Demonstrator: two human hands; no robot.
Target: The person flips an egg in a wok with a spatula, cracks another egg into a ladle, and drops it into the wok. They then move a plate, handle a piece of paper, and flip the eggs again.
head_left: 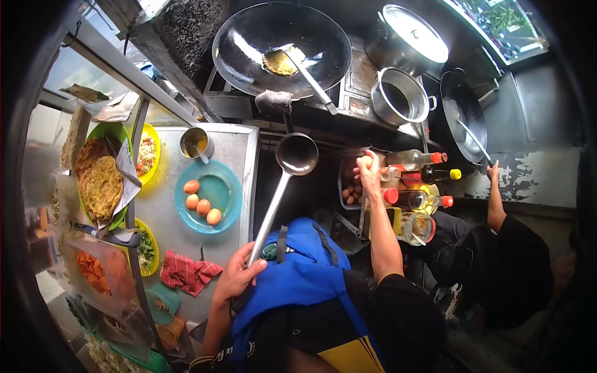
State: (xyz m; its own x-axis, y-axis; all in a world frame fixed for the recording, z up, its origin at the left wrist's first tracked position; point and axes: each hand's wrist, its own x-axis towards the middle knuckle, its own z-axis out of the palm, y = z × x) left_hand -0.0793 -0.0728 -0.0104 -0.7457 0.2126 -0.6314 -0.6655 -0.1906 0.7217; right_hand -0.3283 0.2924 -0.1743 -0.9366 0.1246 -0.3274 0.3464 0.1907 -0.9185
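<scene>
My left hand [239, 272] is closed round the handle of a long metal ladle [296, 154], whose bowl points forward, below the large wok [239, 59]. In that wok lies a yellow-brown omelette [280, 63] with a spatula [311, 81] resting on it. My right hand [369, 177] is closed on an egg [367, 161], above a clear container [344, 163] that holds several brown eggs [352, 193]. Several sauce bottles [410, 160] stand just right of this hand. On the left counter, a teal plate [233, 186] carries several more eggs [203, 207].
A metal cup [196, 144] and a red cloth [186, 272] are on the steel counter [227, 140]. Cooked omelettes [101, 189] lie far left. Two pots [398, 96] stand at the back right. A co-worker's hand [493, 172] holds a utensil in a second wok [457, 102].
</scene>
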